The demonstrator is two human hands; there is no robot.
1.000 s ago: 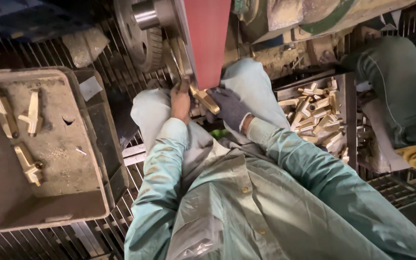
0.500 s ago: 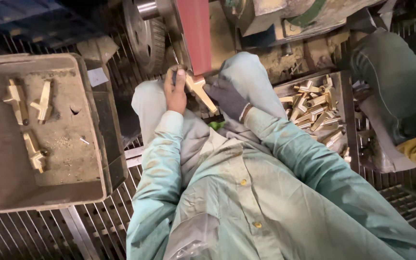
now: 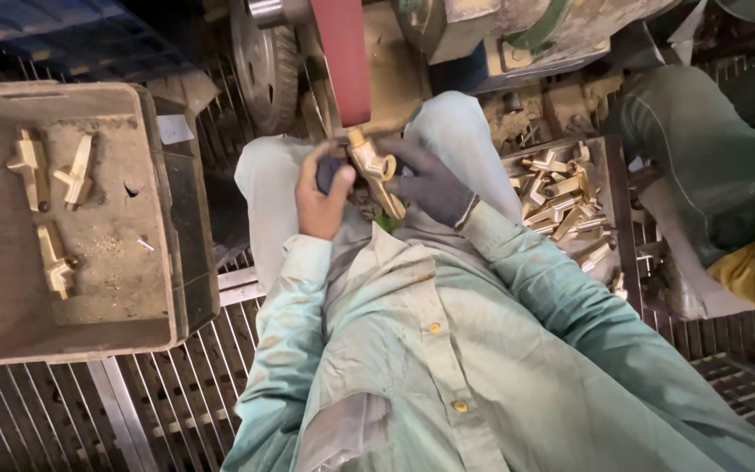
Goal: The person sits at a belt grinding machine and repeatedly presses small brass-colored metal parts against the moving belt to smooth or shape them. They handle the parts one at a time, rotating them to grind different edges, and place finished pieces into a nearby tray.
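Observation:
A brass tap fitting [image 3: 376,171] is gripped between both hands just below the red sanding belt [image 3: 342,61]. My left hand [image 3: 318,194] is bare and holds its left side, with a dark pad under the fingers. My right hand [image 3: 430,183] wears a dark glove and holds the fitting from the right. The fitting's upper end sits close to the belt's lower edge; I cannot tell whether they touch. Both hands rest above my lap in pale trousers.
A grey plastic crate [image 3: 155,218] at left holds three brass fittings [image 3: 50,175]. A tray [image 3: 615,188] at right is piled with several brass fittings [image 3: 561,197]. A metal wheel [image 3: 264,61] stands behind the belt. Another person's leg [image 3: 701,166] is at far right. Metal grating [image 3: 176,393] covers the floor.
The fitting came away from the belt and lower toward my lap, turned in my hands. The view shifted, so the crate and belt sit differently in frame.

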